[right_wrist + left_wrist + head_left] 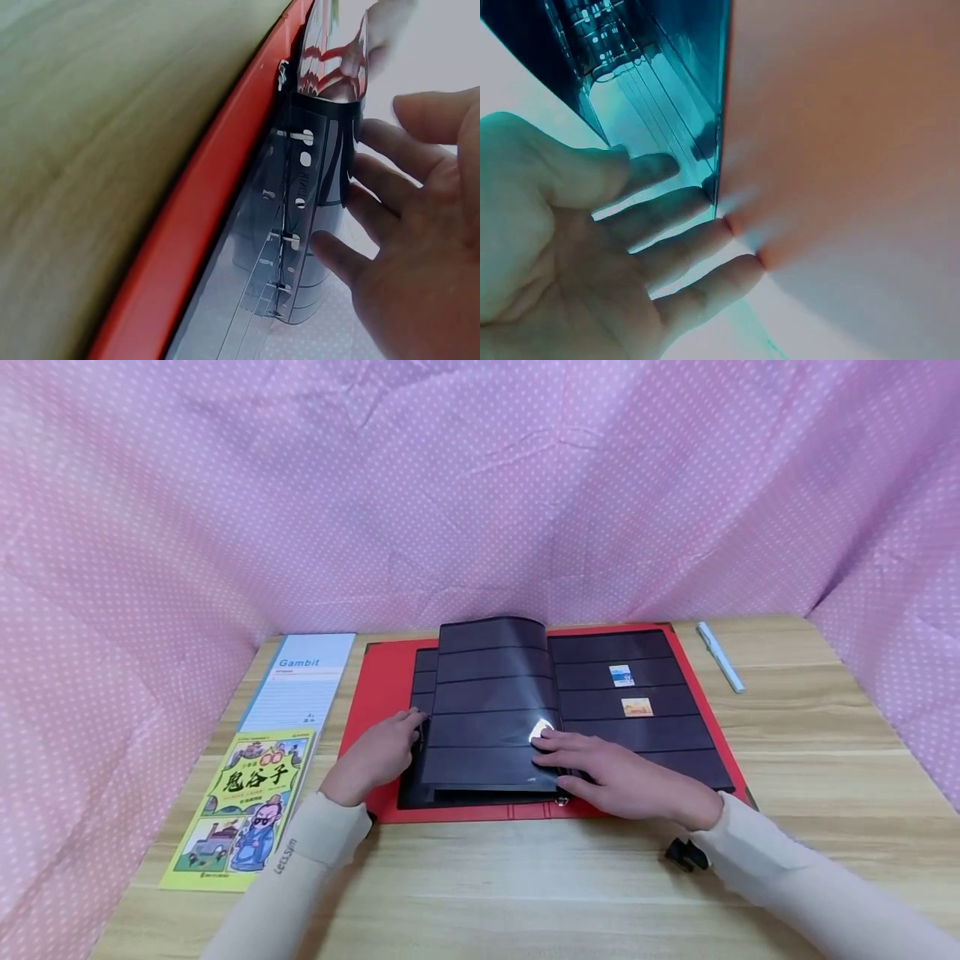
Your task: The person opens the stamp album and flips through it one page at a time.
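Note:
A red stamp album with black pocket pages lies spread on the table. One black page bows up over the left side. Two small stamps, a blue-and-white one and an orange one, sit in the right page's pockets. At the left edge of the pages is my left hand; its wrist view shows the fingers extended by the page edge. My right hand touches the raised page near the spine with fingers extended. Metal rings show through the page holes in the right wrist view.
Left of the album lie a Gambit notebook and a yellow-green comic-style book overlapping its lower end. A light blue pen rests at the right. A pink dotted cloth hangs behind the wooden table.

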Demonstrator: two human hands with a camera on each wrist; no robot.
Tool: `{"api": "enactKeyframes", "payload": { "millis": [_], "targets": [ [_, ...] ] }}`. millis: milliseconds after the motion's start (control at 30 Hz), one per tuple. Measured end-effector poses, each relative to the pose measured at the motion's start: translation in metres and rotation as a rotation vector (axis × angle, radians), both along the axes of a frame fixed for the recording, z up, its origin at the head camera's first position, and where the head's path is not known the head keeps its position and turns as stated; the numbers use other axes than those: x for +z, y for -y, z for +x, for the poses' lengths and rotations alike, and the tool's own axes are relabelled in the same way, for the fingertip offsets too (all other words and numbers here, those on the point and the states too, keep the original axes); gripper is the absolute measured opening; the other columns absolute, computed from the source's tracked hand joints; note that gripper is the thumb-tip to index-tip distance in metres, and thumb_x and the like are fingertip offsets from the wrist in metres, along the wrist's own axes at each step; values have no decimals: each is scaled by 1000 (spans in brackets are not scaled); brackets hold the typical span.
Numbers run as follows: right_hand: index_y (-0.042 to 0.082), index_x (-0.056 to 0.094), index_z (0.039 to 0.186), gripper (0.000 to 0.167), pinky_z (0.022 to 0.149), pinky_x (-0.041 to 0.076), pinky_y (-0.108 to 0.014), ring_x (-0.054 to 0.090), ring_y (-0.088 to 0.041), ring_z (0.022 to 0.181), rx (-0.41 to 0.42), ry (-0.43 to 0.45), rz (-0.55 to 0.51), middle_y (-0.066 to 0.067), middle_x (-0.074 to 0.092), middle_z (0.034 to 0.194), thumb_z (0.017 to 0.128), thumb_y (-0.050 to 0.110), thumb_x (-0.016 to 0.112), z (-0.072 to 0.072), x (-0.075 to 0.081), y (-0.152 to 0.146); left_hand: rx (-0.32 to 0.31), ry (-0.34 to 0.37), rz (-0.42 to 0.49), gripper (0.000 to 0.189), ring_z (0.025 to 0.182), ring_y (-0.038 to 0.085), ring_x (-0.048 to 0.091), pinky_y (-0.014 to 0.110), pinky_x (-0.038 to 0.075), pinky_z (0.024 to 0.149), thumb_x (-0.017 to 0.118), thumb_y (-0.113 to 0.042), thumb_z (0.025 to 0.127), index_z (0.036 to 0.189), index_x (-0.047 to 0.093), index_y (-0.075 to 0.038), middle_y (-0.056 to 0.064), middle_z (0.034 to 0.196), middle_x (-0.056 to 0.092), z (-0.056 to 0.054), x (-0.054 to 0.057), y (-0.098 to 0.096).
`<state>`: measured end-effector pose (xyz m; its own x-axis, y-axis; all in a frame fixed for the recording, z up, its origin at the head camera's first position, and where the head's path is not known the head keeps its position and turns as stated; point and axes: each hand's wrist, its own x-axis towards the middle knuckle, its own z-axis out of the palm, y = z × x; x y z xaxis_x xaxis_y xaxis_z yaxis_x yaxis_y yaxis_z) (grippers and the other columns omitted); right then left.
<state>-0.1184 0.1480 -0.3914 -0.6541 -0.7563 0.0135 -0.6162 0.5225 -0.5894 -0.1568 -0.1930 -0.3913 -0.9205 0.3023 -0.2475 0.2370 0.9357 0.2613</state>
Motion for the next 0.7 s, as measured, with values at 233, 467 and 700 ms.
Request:
{"api": "enactKeyframes", "payload": {
  "millis": [233,467,700],
  "targets": [
    [14,53,136,40,107,28,-46,26,-17,138,8,-39,42,-2,35,149,96,13,56,-1,0,3,14,-13,64,70,134,41,24,62,30,100,57,-41,93,150,27,-13,19,150,24,-3,0,-9],
    [15,49,139,47,104,35,-42,27,-18,138,0,-19,-8,0,29,152,94,17,61,-10,-1,0,-45,53,-63,82,134,51,15,71,23,97,67,-46,84,151,27,-18,21,153,15,-2,-6,-23],
    [17,15,153,95,99,40,-46,24,-25,138,-203,123,-31,-3,8,157,82,48,70,-32,-12,-9,-34,81,-70,82,134,52,12,71,23,97,70,-41,83,149,29,-16,21,153,15,-3,-4,-29]
  ]
}}
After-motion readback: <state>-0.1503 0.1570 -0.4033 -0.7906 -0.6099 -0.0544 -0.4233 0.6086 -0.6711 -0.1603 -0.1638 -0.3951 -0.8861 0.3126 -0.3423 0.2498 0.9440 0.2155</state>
